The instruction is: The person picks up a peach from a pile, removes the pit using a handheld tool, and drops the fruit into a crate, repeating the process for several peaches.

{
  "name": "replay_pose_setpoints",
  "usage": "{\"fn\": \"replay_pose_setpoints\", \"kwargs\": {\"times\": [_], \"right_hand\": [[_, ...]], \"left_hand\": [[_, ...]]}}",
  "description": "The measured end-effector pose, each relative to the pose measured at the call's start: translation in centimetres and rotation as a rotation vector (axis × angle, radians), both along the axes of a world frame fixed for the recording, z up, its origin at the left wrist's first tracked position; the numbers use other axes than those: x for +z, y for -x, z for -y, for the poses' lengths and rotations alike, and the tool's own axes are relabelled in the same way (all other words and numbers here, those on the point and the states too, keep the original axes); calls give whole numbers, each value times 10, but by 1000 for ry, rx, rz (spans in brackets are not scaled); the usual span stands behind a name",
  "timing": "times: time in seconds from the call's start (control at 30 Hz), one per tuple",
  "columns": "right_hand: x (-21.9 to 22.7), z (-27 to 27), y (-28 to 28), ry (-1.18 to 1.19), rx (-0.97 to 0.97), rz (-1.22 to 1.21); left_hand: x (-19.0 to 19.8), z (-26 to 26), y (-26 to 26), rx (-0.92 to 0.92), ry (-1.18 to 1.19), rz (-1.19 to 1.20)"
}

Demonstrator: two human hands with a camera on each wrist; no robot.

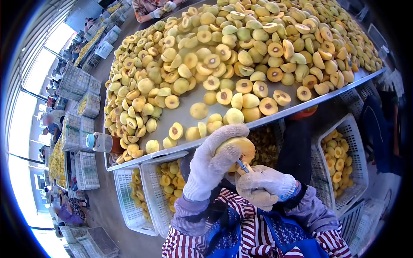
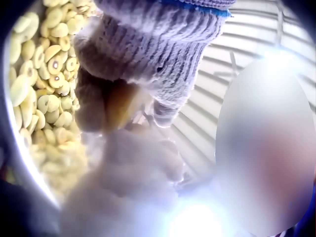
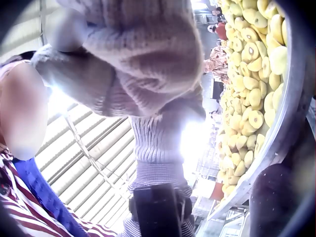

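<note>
In the head view, the gloved left hand [image 1: 215,157] grips a yellow halved fruit [image 1: 241,148], its cut face turned toward the right hand. The gloved right hand [image 1: 264,187] pinches a small tool with a blue-grey metal end [image 1: 243,166], which touches the fruit's lower edge. In the left wrist view the left hand [image 2: 143,54] curls around the orange-yellow fruit [image 2: 121,103], with the right hand [image 2: 133,168] close against it, blurred. The right wrist view shows the right hand [image 3: 143,54] from near; its fingertips and the tool are hidden there.
A metal table [image 1: 180,148] bears a large heap of halved fruit [image 1: 206,62]. White crates of fruit stand below its edge, at the left [image 1: 150,193] and right [image 1: 360,172]. A jar with a blue lid [image 1: 101,142] is at the table's left corner. Another person's gloved hands [image 1: 165,8] show across the table.
</note>
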State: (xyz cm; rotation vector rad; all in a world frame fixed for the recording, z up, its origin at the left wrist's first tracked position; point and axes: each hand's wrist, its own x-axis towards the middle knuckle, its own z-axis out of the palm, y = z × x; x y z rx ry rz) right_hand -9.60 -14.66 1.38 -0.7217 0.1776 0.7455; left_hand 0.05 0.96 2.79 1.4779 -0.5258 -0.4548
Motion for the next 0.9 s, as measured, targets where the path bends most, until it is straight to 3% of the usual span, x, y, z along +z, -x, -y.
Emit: {"fn": "replay_pose_setpoints", "kwargs": {"times": [0.07, 0.23, 0.33, 0.47, 0.5, 0.57, 0.63, 0.67, 0.7, 0.77, 0.83, 0.9], "right_hand": [[5, -3, -1, 100, 40, -25], [-4, -5, 4, 8, 48, -53], [-11, -8, 9, -154, 8, -56], [-20, -8, 15, -308, 12, -31], [-23, -7, 17, -345, 12, -18], [-46, -14, 25, -742, 18, -161], [-40, -15, 22, -828, 2, -190], [-30, -10, 22, -717, -19, -149], [-22, -10, 20, -606, -40, -109], [-54, -25, 15, -1017, 36, 38], [-34, -13, 14, -747, 72, 142], [-19, -10, 17, -490, 84, 37]], "left_hand": [[2, 1, 4, -9, 160, -195], [-24, 1, 8, 255, -141, 683], [-7, 9, 14, 292, -411, 925], [-16, 3, 4, 141, -148, 727], [-16, 3, 2, 122, -111, 781], [-16, 3, 1, 89, -39, 883], [-13, 5, 13, -17, 102, 296], [-10, 8, 19, -68, 170, 1], [-8, 12, 20, -47, 178, -36], [-7, 22, 25, 48, 216, -288], [-10, 24, 25, 53, 375, -658], [-10, 22, 26, 100, 329, -661]]}}
